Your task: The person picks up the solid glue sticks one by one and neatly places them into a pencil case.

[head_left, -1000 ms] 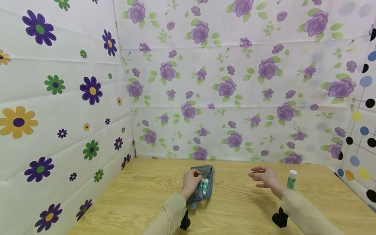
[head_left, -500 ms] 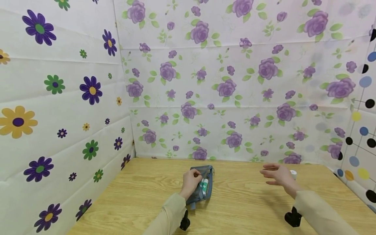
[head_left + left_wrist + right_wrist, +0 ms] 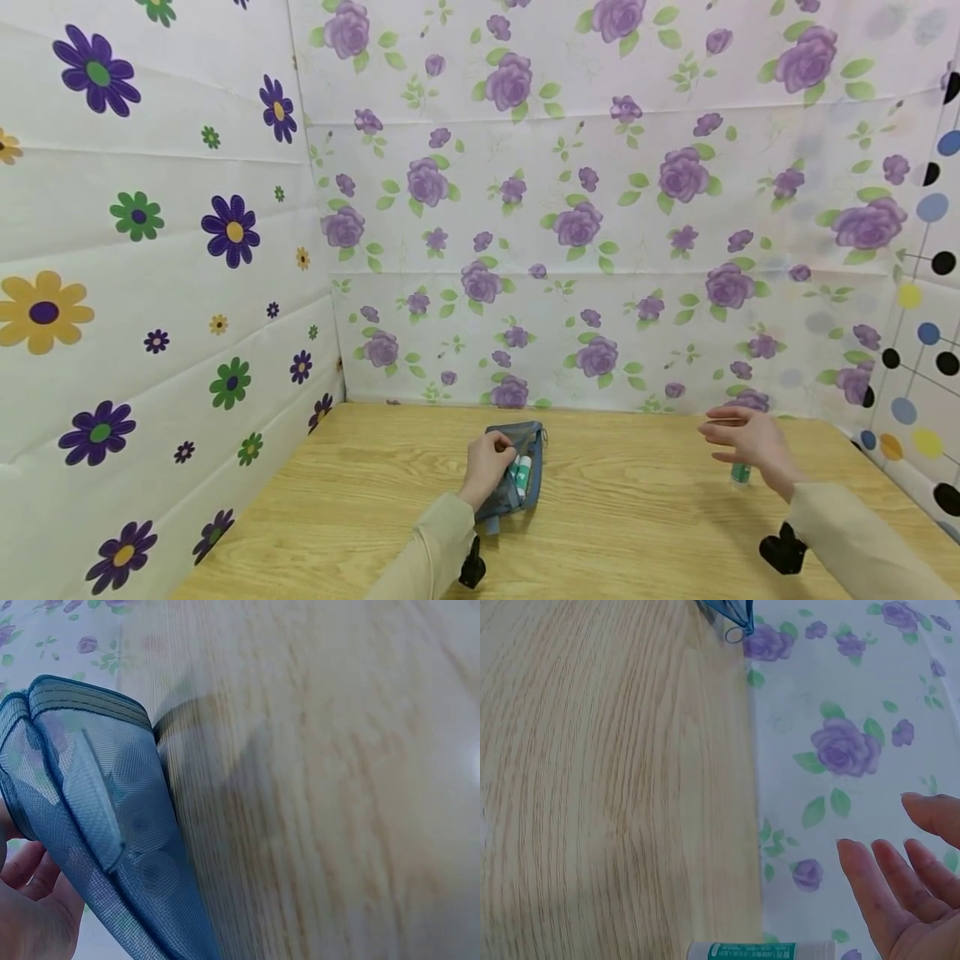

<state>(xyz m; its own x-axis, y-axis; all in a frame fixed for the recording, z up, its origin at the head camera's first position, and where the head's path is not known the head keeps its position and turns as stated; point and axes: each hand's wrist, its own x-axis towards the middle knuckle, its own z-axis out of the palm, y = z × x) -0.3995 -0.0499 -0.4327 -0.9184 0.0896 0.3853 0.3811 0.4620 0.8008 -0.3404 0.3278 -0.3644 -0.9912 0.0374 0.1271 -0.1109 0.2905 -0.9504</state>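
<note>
My left hand pinches the edge of a blue mesh pouch on the table. Glue sticks with green labels and white ends lie inside it. The left wrist view shows the pouch from its side, a fabric tab hanging off it and my fingers at its far edge. Off to the right, my right hand hovers with loosely spread fingers and holds nothing. A green and white glue stick stands on the table behind it, partly hidden; the right wrist view catches this glue stick at its bottom edge.
The wood-grain table meets a purple-rose sheet along its back edge. A flower-printed sheet rises on the left, a dotted one on the right. Black wrist mounts hang below both sleeves.
My right hand has moved to the right, coming in front of the standing glue stick and covering its upper part. The left hand and the pouch have stayed in place.
</note>
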